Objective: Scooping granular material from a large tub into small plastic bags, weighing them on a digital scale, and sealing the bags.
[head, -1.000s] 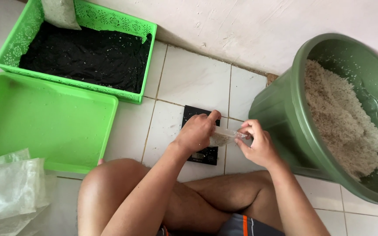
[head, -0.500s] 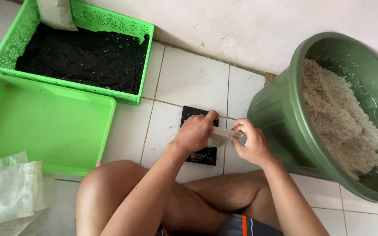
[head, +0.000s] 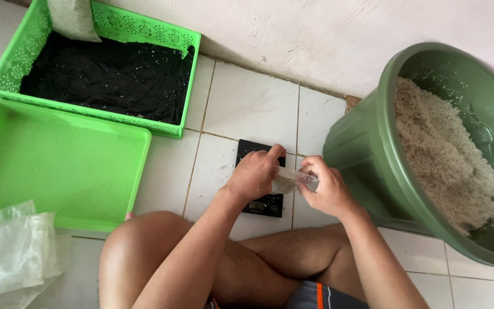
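Observation:
Both my hands hold a small clear plastic bag [head: 290, 181] with a little whitish grain in it, just above a flat black scale [head: 260, 201] on the tiled floor. My left hand [head: 254, 173] grips the bag's left end, fingers curled over it. My right hand [head: 327, 189] pinches its right end. The bag is partly hidden by my fingers. I sit cross-legged, knees right behind the scale.
A big dark green tub [head: 367, 143] of white grain stands at the right. An empty light green tray [head: 58, 166] lies left; behind it a green basket [head: 184, 86] lined with black cloth. Crumpled clear bags [head: 10, 254] lie at bottom left.
My hands have stayed over the scale, working the small bag between them; the left hand's fingers have shifted slightly on the bag. Nothing else moved.

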